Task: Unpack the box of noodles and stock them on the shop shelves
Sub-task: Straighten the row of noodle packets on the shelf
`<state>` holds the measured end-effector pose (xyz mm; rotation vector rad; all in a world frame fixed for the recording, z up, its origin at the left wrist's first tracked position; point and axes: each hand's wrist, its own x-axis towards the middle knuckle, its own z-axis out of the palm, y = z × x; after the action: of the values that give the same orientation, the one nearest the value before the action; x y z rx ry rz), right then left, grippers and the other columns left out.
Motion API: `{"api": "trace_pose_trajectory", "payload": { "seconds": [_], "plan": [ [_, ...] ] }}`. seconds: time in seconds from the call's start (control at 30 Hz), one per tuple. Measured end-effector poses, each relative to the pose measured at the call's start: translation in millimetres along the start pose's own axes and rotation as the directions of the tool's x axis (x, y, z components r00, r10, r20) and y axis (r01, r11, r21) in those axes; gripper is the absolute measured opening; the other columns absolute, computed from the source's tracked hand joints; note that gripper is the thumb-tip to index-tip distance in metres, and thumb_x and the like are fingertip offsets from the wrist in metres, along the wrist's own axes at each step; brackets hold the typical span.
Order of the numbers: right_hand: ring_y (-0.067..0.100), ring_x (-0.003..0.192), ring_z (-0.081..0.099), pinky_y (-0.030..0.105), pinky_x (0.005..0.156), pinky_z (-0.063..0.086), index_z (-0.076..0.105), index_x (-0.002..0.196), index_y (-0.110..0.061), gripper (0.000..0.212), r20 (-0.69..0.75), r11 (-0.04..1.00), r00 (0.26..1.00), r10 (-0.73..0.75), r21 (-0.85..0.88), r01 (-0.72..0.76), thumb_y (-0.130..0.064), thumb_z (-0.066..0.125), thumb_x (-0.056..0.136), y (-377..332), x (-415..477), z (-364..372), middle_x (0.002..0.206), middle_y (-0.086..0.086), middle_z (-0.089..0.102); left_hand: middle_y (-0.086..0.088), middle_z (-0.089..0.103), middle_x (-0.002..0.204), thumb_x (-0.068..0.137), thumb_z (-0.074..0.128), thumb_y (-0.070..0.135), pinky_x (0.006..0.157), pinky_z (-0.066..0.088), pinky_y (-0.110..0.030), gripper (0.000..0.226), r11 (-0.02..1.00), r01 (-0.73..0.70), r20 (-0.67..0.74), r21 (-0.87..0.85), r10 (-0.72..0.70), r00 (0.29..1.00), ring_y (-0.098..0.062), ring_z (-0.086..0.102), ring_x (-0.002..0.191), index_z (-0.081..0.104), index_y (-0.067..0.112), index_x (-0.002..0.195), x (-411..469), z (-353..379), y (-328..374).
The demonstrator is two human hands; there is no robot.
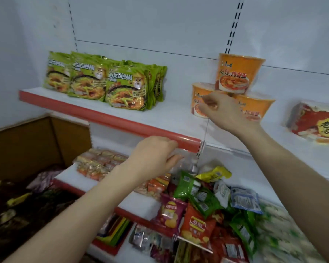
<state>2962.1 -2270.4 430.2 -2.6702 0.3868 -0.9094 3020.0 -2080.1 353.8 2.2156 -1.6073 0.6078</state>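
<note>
Orange bowls (239,73) — apparently at right hand (222,109).

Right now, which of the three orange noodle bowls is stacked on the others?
The top bowl: it rests across the lower left bowl and lower right bowl, which both stand on the shelf.

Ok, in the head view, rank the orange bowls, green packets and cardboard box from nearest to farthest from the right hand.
1. Orange bowls: just behind the right hand, on the shelf.
2. Green packets: left along that shelf.
3. Cardboard box: far left, lower down.
</note>
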Motion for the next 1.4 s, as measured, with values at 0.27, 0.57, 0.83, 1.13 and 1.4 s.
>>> {"api": "trace_pose_trajectory", "payload": {
  "seconds": [0.27,0.57,0.83,1.13,1.4],
  "plan": [
    [0.029,0.111,0.056,0.034,0.095,0.039,0.058,0.118,-0.001,0.033,0.080,0.987,0.984,-0.158,0.042,0.155,-0.021,0.052,0.093,-92.6,-1.1,47.0,0.119,0.016,0.061,-0.006,0.064,0.104,0.096,0.037,0.044,0.075,0.050,-0.036,0.042,0.976,0.133,0.065,0.171,-0.146,0.987,-0.025,0.060,0.096,0.058,0.011,0.111,-77.4,-41.7,-44.6],
    [0.026,0.108,0.058,0.032,0.092,0.042,0.061,0.114,-0.005,0.031,0.089,0.974,0.972,-0.218,0.078,0.211,-0.023,0.052,0.092,-195.4,36.3,123.9,0.116,0.011,0.064,-0.003,0.066,0.101,0.095,0.038,0.045,0.075,0.054,-0.036,0.041,0.960,0.204,0.015,0.193,-0.211,0.977,-0.021,0.062,0.092,0.060,0.014,0.110,-142.5,-71.1,-154.4],
    [0.024,0.112,0.055,0.028,0.092,0.038,0.054,0.124,-0.005,0.037,0.058,0.991,0.990,-0.131,-0.008,0.132,-0.024,0.051,0.093,-259.2,81.4,174.3,0.124,0.011,0.059,-0.003,0.064,0.088,0.095,0.038,0.043,0.061,0.047,-0.030,0.036,0.969,0.168,0.038,0.183,-0.178,0.983,-0.022,0.061,0.082,0.058,0.014,0.092,-140.4,-90.6,-277.2],
    [0.021,0.122,0.049,0.031,0.101,0.036,0.049,0.130,-0.009,0.040,0.047,0.986,0.989,-0.137,-0.085,0.141,-0.025,0.050,0.094,-259.1,161.7,199.3,0.132,0.008,0.054,-0.004,0.066,0.092,0.094,0.042,0.041,0.061,0.045,-0.030,0.037,0.946,0.248,-0.094,0.209,-0.233,0.968,-0.023,0.062,0.087,0.062,0.012,0.100,-84.8,-80.4,-369.0],
    [0.021,0.132,0.037,0.036,0.106,0.032,0.039,0.138,-0.015,0.053,0.126,0.941,0.956,-0.266,-0.181,0.285,-0.032,0.055,0.090,-263.0,221.6,243.8,0.142,0.006,0.044,-0.010,0.064,0.111,0.094,0.046,0.037,0.074,0.046,-0.036,0.037,0.908,0.380,-0.139,0.177,-0.360,0.923,-0.028,0.059,0.102,0.055,0.010,0.118,-37.1,-76.3,-432.4]
  ]
}}
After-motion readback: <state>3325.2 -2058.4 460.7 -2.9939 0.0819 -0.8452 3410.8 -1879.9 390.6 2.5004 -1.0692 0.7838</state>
